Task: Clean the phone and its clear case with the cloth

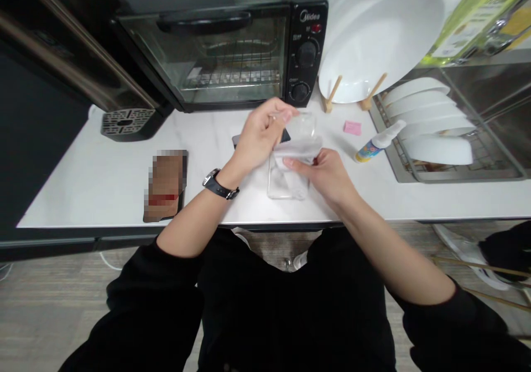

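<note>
My left hand (pixel 263 131), a watch on its wrist, pinches a clear plastic case (pixel 306 124) by its left side above the counter. My right hand (pixel 327 174) is closed on a white wipe (pixel 296 150), thumb on top, just below the case. Under the wipe, a second clear, rounded-corner case (pixel 286 192) lies on the counter, partly covered. A dark flat object (pixel 285 136) sits behind my left hand, mostly hidden. To the right stands a small white spray bottle (pixel 377 142) with a colourful label, tilted in view. A pink paper slip (pixel 352 127) lies near it.
A black toaster oven (pixel 232 57) stands at the back of the white counter (pixel 103 195). White plates (pixel 385 40) lean in a wooden rack; bowls (pixel 440 148) fill a wire rack at right. A phone (pixel 166 184) lies left, near a drip tray (pixel 128 123). Another person's shoe (pixel 468 256) shows lower right.
</note>
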`<action>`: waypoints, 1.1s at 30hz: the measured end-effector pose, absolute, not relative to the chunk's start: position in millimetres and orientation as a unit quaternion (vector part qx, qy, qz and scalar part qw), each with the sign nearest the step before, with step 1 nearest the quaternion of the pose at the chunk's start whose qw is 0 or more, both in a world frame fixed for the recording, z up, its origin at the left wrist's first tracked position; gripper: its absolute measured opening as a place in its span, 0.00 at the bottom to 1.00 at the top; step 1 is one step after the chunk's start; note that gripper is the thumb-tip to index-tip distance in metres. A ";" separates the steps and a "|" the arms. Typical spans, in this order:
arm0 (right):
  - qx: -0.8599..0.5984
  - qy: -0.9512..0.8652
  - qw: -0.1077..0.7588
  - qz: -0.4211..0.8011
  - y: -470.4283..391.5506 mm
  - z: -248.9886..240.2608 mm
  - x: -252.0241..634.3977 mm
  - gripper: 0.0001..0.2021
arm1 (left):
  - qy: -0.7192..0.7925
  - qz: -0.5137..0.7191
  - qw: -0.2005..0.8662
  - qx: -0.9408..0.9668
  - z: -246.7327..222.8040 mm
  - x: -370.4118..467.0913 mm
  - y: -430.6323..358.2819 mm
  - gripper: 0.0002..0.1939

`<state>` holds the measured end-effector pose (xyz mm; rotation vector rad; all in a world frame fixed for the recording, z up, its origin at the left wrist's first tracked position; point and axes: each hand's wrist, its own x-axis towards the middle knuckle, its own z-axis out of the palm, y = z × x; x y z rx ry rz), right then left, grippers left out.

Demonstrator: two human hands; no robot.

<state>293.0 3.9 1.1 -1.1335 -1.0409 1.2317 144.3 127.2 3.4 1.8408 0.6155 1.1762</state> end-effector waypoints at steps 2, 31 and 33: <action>-0.484 -0.441 0.591 0.472 13.9 0.8 293.2 0.23 | 0.221 0.444 0.436 0.751 5.0 148.7 118.3 0.31; -0.544 -0.447 0.583 0.405 5.8 -5.5 308.5 0.16 | 0.214 0.424 0.480 0.737 2.8 158.8 99.7 0.29; -0.555 -0.445 0.535 0.456 -9.6 -4.2 295.9 0.19 | 0.250 0.445 0.464 0.724 3.6 153.3 103.2 0.28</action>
